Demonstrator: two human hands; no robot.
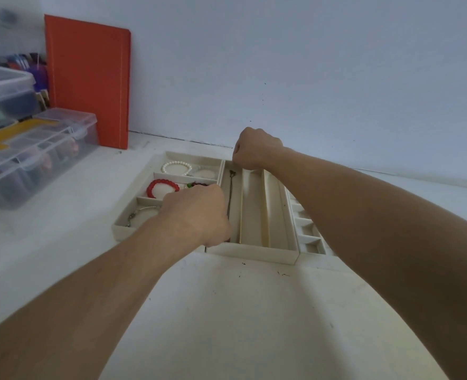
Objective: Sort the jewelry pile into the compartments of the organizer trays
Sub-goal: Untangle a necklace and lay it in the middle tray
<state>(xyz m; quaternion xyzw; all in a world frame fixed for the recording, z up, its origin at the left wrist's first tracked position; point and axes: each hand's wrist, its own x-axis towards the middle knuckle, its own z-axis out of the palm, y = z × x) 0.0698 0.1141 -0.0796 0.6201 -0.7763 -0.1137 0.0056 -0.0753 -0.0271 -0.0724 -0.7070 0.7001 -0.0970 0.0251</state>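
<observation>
Left hand pinches the near end of a dark necklace. Right hand pinches its far end. It runs near-to-far along the tray's leftmost long compartment.

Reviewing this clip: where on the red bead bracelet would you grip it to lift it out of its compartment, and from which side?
Pinch the red bead bracelet at its left arc, coming from above. It lies flat as an open ring in the middle compartment of the left tray, and the left hand hangs over its right side, so the left beads are exposed.

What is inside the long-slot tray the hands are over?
A dark necklace lies stretched along the long-slot tray's leftmost channel; the other channels look bare. The left hand and right hand cover the necklace's ends.
</observation>
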